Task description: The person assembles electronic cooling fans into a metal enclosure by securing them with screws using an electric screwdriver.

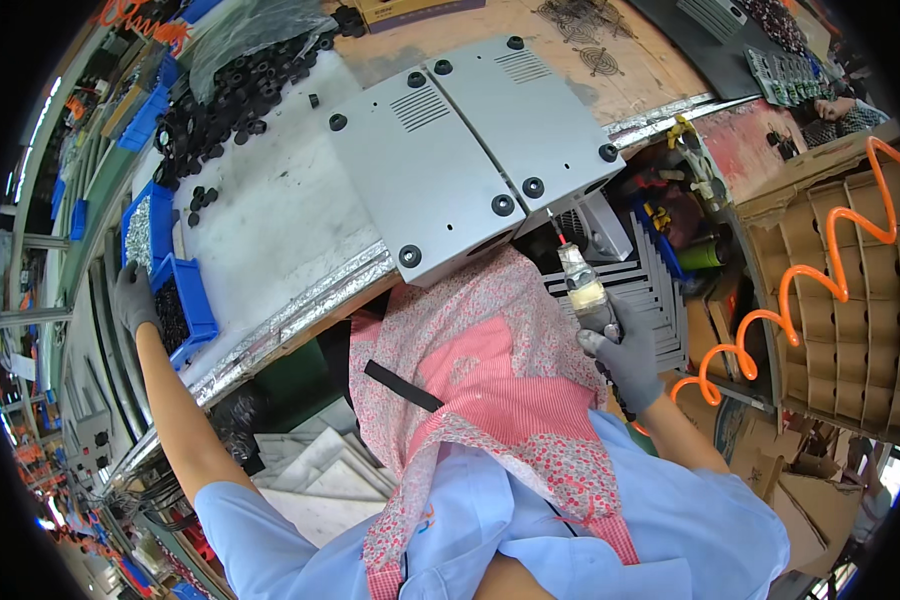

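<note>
Right of centre: your right hand [625, 348], fingers wrapped round power screwdriver [584, 284] | left: your left hand [136, 298] beside blue bin [204, 304], finger state unclear

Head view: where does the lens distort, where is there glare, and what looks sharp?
In the head view, the brown partitioned cardboard box looks warped near the right rim and corners go black; in the head view, the silver foil-wrapped bench edge glints; in the head view, the two flat grey metal casings look sharp, their vent slots distinct.
</note>
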`<state>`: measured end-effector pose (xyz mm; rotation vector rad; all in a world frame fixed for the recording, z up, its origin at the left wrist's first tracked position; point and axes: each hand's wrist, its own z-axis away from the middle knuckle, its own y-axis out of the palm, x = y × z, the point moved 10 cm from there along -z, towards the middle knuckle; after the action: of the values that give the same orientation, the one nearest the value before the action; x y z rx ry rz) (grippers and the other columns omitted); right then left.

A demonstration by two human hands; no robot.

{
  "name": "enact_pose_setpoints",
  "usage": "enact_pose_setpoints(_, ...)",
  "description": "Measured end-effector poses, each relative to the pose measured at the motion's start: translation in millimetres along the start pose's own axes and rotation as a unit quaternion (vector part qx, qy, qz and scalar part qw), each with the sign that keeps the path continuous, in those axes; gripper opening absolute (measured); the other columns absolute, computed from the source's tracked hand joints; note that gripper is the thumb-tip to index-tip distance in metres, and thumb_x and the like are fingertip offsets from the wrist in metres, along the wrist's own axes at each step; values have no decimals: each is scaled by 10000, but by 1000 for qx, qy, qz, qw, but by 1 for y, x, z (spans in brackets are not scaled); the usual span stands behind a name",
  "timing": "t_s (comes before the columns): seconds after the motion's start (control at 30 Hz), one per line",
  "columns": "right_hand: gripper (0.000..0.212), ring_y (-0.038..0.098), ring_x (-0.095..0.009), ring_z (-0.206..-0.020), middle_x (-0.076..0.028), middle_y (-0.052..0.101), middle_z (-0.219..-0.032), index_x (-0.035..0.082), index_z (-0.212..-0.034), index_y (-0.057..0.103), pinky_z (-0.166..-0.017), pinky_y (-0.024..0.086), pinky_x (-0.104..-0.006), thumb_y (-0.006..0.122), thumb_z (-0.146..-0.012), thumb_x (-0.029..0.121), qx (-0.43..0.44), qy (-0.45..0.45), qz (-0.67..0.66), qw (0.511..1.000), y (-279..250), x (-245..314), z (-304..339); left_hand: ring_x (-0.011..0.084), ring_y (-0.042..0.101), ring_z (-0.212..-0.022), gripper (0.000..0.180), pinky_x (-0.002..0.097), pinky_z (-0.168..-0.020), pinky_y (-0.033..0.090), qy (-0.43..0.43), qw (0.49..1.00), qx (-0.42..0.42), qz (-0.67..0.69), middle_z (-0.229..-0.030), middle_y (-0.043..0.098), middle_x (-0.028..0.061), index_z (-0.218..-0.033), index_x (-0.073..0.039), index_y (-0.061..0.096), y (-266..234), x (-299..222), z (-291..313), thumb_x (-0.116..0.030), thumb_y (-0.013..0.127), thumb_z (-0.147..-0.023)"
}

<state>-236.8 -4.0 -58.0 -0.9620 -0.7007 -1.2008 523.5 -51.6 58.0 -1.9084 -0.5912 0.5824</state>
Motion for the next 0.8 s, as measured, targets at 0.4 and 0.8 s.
enact_pose_setpoints(0.4,604,568,-134,-871,-97,607,-971,10,-1238,479,-782,454,-279,701,-698,162,-20,-57,79,995,4,16,-6,266,606,-915,302,367,-778,452,55,973,223,19,-1016,623,191,-1083,-62,569,78,38,-58,-273,548,-869)
enact_pose_setpoints(0.8,501,572,-105,-781,-69,621,-888,55,-1213,516,-713,469,-271,683,-758,180,-37,52,80,995,9,9,-9,174,474,-623,340,335,-584,386,38,984,108,136,-699,542,92,-841,3,587,64,40,-50,-331,542,-883)
